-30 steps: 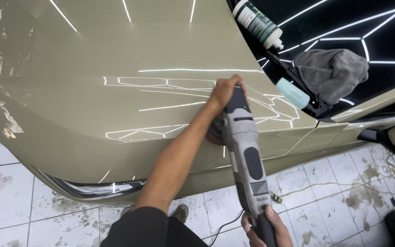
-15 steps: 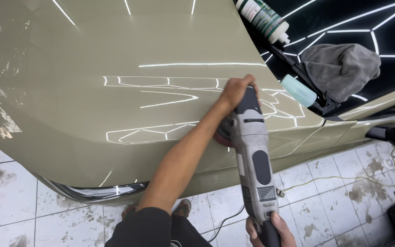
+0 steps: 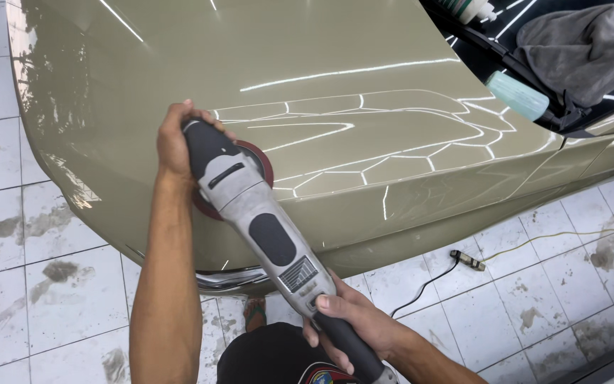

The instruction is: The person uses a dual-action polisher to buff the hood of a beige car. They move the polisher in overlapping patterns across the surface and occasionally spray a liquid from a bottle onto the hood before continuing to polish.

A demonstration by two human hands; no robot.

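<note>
A grey and black electric polisher (image 3: 261, 217) lies across the olive-green car hood (image 3: 335, 64), its round red pad (image 3: 254, 162) pressed flat on the paint near the hood's front edge. My left hand (image 3: 173, 139) grips the polisher's black head from the left side. My right hand (image 3: 349, 323) is wrapped around the rear black handle, close to my body at the bottom of the view. Ceiling lights reflect as white lines on the hood just right of the pad.
A pale teal foam applicator (image 3: 516, 94) and a grey cloth (image 3: 588, 44) rest by the windscreen at the upper right, with a bottle (image 3: 467, 8) at the top edge. A power cable with a plug (image 3: 467, 259) lies on the dirty white tiled floor (image 3: 30, 235).
The polisher and both hands have moved left across the hood, towards its front left corner. The view has shifted with them, so the cloth and bottle sit further up and right.
</note>
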